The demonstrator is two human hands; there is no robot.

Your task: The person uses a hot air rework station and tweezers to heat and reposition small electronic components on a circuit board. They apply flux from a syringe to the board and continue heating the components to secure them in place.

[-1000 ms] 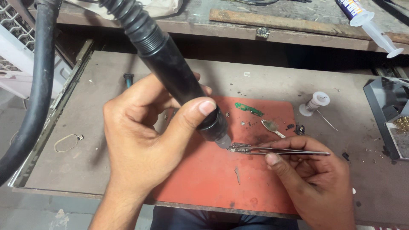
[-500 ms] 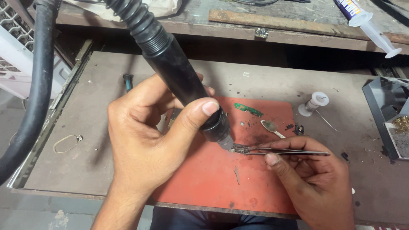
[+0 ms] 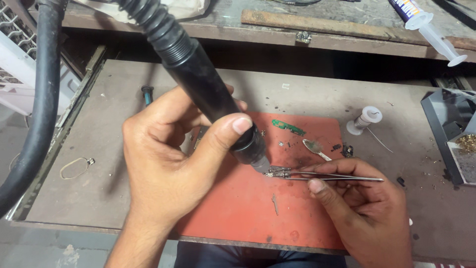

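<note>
My left hand grips a black hot-air handpiece with a ribbed hose, its nozzle pointing down at a small metal part on the red mat. My right hand holds thin metal tweezers lying almost flat, their tips pinching that small part just under the nozzle. A small green circuit strip lies on the mat beyond the nozzle.
A thick black hose runs down the left side. A small solder spool and a metal spoon-like piece lie right of the mat. A syringe rests on the back ledge, a grey tray at right, a rubber band at left.
Both hands stay almost still; the handpiece nozzle remains over the part held by the tweezers, with only a slight shift of the left hand.
</note>
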